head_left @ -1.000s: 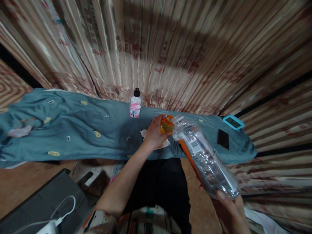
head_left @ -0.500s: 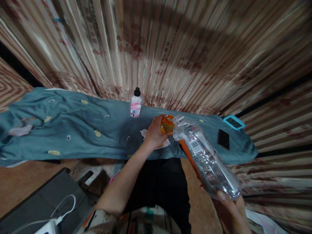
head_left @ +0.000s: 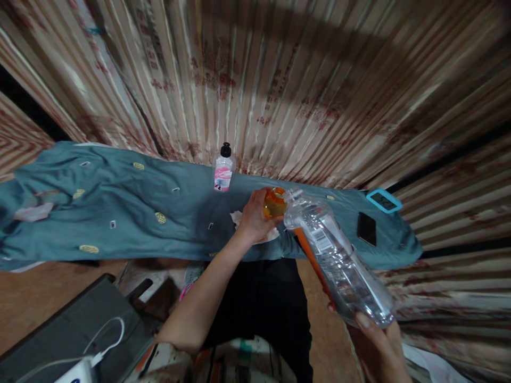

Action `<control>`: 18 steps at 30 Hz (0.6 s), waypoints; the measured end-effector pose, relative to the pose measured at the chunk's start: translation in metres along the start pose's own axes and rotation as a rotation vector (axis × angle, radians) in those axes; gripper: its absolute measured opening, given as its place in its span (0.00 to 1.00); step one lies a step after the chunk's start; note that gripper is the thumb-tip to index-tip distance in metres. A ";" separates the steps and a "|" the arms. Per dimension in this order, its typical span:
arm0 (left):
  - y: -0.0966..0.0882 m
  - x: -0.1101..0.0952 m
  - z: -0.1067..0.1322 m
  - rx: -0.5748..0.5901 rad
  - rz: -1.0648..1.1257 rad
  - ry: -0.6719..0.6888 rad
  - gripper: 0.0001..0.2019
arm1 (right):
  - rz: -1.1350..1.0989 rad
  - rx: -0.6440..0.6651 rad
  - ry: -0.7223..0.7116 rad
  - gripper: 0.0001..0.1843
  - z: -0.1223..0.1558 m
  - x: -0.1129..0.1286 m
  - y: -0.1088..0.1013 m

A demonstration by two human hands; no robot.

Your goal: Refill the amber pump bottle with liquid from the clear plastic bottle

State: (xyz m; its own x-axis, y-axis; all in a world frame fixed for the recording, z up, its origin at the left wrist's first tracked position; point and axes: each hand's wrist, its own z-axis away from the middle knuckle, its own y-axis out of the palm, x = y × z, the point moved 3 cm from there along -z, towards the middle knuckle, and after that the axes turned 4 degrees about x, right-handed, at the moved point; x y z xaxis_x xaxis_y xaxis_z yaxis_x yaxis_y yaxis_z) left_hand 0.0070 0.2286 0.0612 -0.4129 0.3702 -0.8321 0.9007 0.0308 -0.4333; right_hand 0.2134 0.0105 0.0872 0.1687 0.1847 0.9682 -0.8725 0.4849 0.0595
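Observation:
My left hand [head_left: 252, 218] is wrapped round a small orange container [head_left: 273, 204] on the blue-green cloth [head_left: 120, 213], above a scrap of white tissue [head_left: 236, 217]. My right hand [head_left: 375, 340] grips the base of a large clear plastic bottle [head_left: 337, 258]. The bottle is tilted with its open mouth right at the top of the orange container. Part of the right hand is cut off by the frame's bottom edge.
A small clear bottle with a black cap and pink label [head_left: 222, 171] stands at the back of the cloth. A black phone [head_left: 366, 229] and a blue-framed device [head_left: 383, 200] lie at the right. A striped curtain [head_left: 279, 90] hangs behind. A white cable [head_left: 104, 346] lies lower left.

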 end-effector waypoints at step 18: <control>-0.003 -0.006 -0.001 0.011 0.003 -0.019 0.30 | -0.002 0.011 -0.005 0.39 0.002 -0.003 0.001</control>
State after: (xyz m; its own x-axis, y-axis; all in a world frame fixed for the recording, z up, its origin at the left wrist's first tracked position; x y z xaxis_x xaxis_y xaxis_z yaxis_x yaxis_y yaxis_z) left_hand 0.0065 0.2268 0.0679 -0.4125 0.3524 -0.8401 0.9007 0.0196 -0.4340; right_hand 0.2115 0.0088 0.0850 0.1679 0.1793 0.9694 -0.8773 0.4757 0.0640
